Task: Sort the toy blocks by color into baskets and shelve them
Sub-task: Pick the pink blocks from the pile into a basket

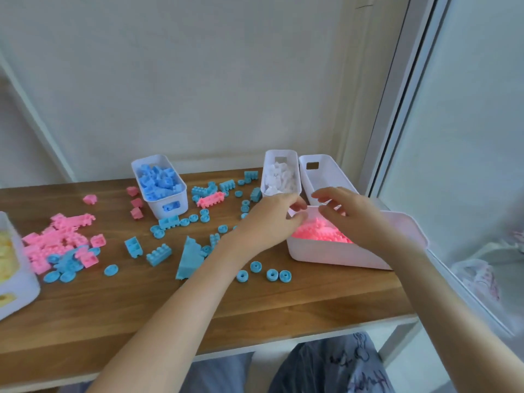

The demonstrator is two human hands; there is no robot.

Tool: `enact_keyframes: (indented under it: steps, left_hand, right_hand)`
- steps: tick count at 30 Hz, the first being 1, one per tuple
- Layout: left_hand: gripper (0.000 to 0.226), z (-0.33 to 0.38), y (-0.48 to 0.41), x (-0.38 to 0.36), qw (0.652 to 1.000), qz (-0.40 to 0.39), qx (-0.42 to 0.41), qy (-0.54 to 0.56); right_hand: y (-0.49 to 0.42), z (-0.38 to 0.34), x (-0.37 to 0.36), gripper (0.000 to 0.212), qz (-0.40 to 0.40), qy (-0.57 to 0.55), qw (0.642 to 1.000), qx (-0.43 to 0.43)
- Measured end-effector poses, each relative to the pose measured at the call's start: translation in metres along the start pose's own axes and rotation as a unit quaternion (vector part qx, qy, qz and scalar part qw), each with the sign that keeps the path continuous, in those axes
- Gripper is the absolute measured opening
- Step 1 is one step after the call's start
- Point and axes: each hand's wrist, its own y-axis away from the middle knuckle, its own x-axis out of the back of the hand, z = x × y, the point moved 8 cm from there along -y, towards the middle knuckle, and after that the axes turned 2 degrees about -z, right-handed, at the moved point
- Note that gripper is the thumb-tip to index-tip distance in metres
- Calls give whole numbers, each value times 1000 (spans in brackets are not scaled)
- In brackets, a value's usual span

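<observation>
Surface (255, 307): wood; blue blocks (158, 255) left of pink basket (326, 253).
Room: white wall (198, 80) behind basket.
Left hand (269, 222): curled, I can't tell grip.
Right hand (351, 217): relaxed, empty.

A wood-grain tabletop (255, 313) with a white front edge stands against a plain off-white wall (198, 80). At right runs a white-framed glass pane (467, 137). Blue-grey patterned fabric (340, 370) shows below the tabletop's near edge.
</observation>
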Motion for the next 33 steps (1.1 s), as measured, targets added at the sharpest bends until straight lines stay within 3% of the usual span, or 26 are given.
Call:
enact_keyframes:
  steps: [5, 9, 15, 20, 24, 27, 33]
  left_hand:
    - [26, -45, 38, 40, 998, 14, 19, -54]
    - [30, -96, 89, 86, 992, 49, 67, -100]
    - [29, -195, 168, 134, 957, 181, 208, -92]
    - [41, -240, 208, 144, 910, 240, 316, -117]
    - [54, -266, 222, 136, 890, 206, 376, -157]
    - [50, -277, 228, 135, 880, 212, 389, -173]
    - [43, -295, 239, 136, 849, 237, 432, -189]
  right_hand:
    - [-23, -64, -41, 32, 6, -58, 993, 100]
    - [-54, -98, -85, 36, -33, -79, 986, 140]
    - [-128, -99, -165, 52, -152, -9, 987, 52]
    - [-155, -101, -201, 60, -169, 141, 975, 3]
    - [-158, -92, -213, 61, -173, 166, 970, -32]
    - [-163, -93, -209, 54, -134, 194, 971, -29]
    - [-162, -94, -209, 33, -153, 217, 964, -10]
